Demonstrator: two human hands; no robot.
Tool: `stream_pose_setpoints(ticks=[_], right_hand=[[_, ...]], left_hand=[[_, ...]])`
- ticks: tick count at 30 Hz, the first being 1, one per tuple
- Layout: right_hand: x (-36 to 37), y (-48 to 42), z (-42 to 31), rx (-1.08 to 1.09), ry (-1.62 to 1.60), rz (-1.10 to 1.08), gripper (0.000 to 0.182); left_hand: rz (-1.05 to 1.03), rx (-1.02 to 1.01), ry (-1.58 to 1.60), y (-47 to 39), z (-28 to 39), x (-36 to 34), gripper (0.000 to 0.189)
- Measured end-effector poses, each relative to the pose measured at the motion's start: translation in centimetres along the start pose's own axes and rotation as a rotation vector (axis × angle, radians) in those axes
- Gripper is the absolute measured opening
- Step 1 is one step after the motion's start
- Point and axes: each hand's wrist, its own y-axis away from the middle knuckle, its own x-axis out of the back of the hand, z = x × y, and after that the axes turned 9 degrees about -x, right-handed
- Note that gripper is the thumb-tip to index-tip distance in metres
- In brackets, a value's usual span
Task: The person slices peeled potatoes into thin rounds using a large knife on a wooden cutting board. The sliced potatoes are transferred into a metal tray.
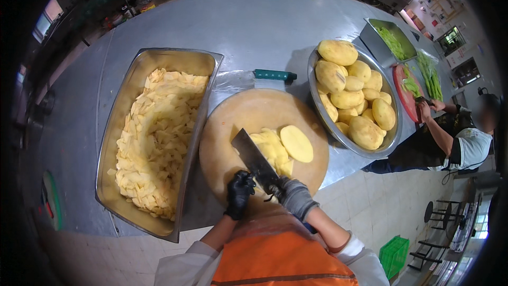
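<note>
My right hand (pixel 294 198), in a grey knit glove, grips the handle of a cleaver (pixel 256 161) whose dark blade lies over a round cutting board (pixel 234 111). Cut potato pieces (pixel 272 147) rest against the blade's right side, and a large potato slice (pixel 297 143) lies beside them. My left hand (pixel 239 190), in a black glove, is at the board's near edge, left of the cleaver handle; its fingers are curled and whether they hold anything is hidden. Left of the board, a deep steel pan (pixel 137 61) holds many thin potato pieces (pixel 158 143).
A metal bowl (pixel 393 149) of peeled potatoes stands right of the board. Behind the board lies a green-handled tool (pixel 275 74). Farther right, a co-worker (pixel 448 139) cuts green vegetables on a red board (pixel 401 87), near a steel container (pixel 377 43). A green crate (pixel 393 256) sits on the floor.
</note>
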Motion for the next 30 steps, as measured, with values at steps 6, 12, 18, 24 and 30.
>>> stream_pose_setpoints(ticks=[6, 12, 18, 24, 30], right_hand=[[-0.2, -0.2, 0.2, 0.001, -0.113, -0.046, 0.025], [0.2, -0.7, -1.8, -0.026, 0.107, -0.033, 0.02], [-1.1, -1.6, -3.5, -0.041, 0.257, -0.011, 0.023], [-0.9, -2.1, -2.4, 0.065, 0.199, 0.182, 0.025], [5.8, 3.3, -3.5, 0.283, 0.267, 0.352, 0.015]], left_hand=[[-0.062, 0.001, 0.086, 0.0, -0.1, 0.5, 0.022], [0.034, 0.049, 0.103, -0.1, 0.4, -0.3, 0.015], [-0.025, 0.019, -0.037, -0.5, 0.1, -0.1, 0.008], [-0.044, 0.079, -0.215, -0.9, 0.9, -0.3, 0.006], [-0.045, 0.102, -0.027, -0.8, 2.1, -0.2, 0.013]])
